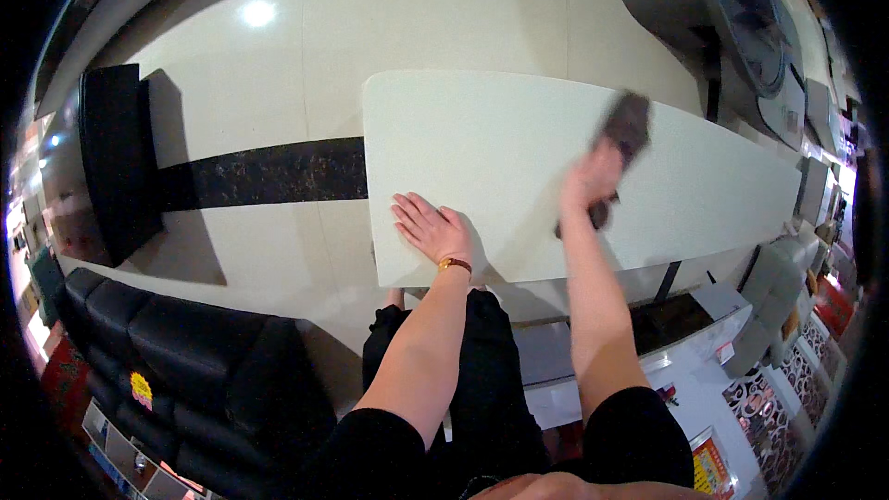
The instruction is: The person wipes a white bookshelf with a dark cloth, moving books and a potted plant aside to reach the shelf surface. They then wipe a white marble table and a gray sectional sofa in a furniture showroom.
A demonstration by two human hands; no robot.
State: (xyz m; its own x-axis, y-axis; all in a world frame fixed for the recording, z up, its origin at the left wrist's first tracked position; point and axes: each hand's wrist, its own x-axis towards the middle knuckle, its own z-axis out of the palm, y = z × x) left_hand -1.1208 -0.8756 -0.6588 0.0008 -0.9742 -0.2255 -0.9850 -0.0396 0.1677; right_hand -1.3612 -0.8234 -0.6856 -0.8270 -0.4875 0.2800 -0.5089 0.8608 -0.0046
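A long white table with a rounded corner (486,139) lies across the view before me. My left hand (432,228) rests palm down near its left end, fingers spread, holding nothing; a watch with a narrow brown strap (455,264) is on that wrist. Farther right, my right hand (594,177) is closed on a dark brown cloth (628,121), which is blurred and sticks out above and below the fingers over the tabletop. Whether the cloth touches the surface all along cannot be told.
A black leather sofa (187,340) stands at the lower left, a black cabinet (118,167) at the left. A grey chair-like piece (667,7) is beyond the table at the upper right. A white unit (694,354) and a grey upholstered seat (778,292) stand at the lower right.
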